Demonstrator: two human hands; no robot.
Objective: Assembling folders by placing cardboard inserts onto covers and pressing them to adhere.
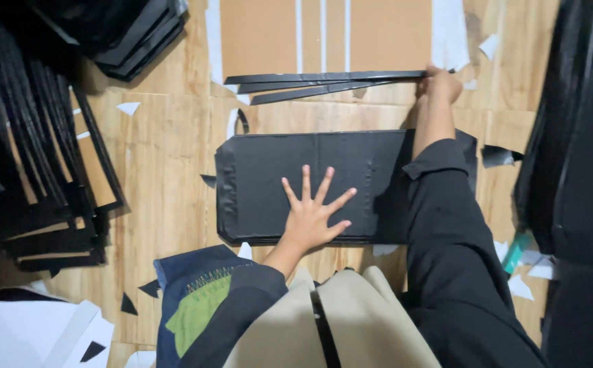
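Floor: a wooden floor point(167, 163) lay under everything, strewn with paper scraps.
Stacks: black frames point(44, 170) were piled at the left edge.
Sheet: a brown cardboard sheet point(262, 34) lay at the top.
Board: a black board point(310, 184) lay flat in the middle.
Strips: thin black strips point(317, 82) lay just beyond the board.
Left hand point(313, 215): fingers spread wide, pressed flat on the board.
Right hand point(439, 85): fingers closed, gripping the strips' right end.

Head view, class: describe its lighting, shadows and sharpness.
Head view: soft, even light; the black board under the left hand shows dull sheen; the right hand casts a faint shadow; left stacks go dark; edges bend slightly; mostly sharp.
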